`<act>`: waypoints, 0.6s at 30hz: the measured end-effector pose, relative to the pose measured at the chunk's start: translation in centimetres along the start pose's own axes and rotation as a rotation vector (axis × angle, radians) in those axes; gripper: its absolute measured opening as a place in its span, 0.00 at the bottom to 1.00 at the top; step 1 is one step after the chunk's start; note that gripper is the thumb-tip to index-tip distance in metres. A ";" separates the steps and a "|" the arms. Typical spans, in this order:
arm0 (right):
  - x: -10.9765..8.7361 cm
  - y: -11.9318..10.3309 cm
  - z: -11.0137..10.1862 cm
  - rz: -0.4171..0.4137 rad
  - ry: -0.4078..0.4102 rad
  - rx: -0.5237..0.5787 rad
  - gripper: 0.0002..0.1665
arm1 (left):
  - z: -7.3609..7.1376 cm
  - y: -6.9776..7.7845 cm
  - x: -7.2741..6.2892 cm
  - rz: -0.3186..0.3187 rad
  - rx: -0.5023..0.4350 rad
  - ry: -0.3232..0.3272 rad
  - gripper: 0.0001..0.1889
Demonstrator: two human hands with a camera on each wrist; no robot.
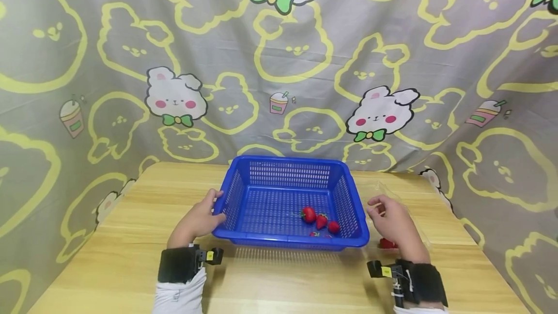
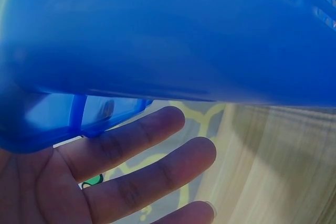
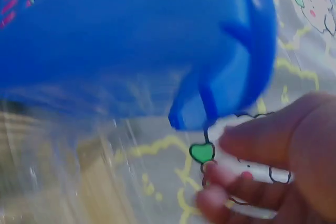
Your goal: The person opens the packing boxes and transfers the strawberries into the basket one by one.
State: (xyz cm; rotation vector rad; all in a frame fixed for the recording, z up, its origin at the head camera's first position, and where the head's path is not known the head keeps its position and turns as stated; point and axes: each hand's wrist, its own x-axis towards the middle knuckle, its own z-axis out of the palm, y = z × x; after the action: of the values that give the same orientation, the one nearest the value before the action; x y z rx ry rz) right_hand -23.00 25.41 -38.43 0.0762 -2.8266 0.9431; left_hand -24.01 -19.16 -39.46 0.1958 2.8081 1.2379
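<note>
A blue plastic basket (image 1: 279,239) with slotted walls stands on the table, several red strawberries (image 1: 308,214) in its right half. My left hand (image 1: 198,217) holds the basket's left rim, thumb over the edge. In the left wrist view, its fingers (image 2: 157,171) stretch out beneath the rim. Just off the basket's right rim, my right hand (image 1: 390,217) hangs with loosely bent fingers and nothing between them. It is blurred in the right wrist view, close to the basket's corner (image 3: 210,93). More red fruit (image 1: 387,243) shows under the right wrist.
A clear plastic container (image 1: 377,188) lies right of the basket, partly behind my right hand. The wooden table (image 1: 270,285) ends at a patterned curtain (image 1: 244,101), which surrounds it at the back and sides.
</note>
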 end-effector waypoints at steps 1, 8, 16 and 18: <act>0.0 0.4 -0.1 0.019 -0.028 -0.004 0.15 | 0.0 0.0 0.0 0.001 0.000 0.001 0.24; 0.2 2.3 -0.7 0.166 -0.159 -0.034 0.22 | 0.0 0.1 -0.1 0.006 0.001 -0.002 0.24; 0.3 3.2 -0.6 0.251 -0.262 -0.082 0.23 | 0.0 0.1 -0.1 -0.006 0.005 0.002 0.25; 0.3 3.4 -0.4 0.265 -0.276 -0.091 0.24 | -0.1 0.1 -0.1 -0.002 0.006 0.000 0.25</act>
State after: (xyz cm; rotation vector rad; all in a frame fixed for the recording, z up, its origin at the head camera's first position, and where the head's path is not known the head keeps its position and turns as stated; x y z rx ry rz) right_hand -23.53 28.37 -40.04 -0.1998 -3.1899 0.9132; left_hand -23.93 -19.19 -39.37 0.1935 2.8123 1.2289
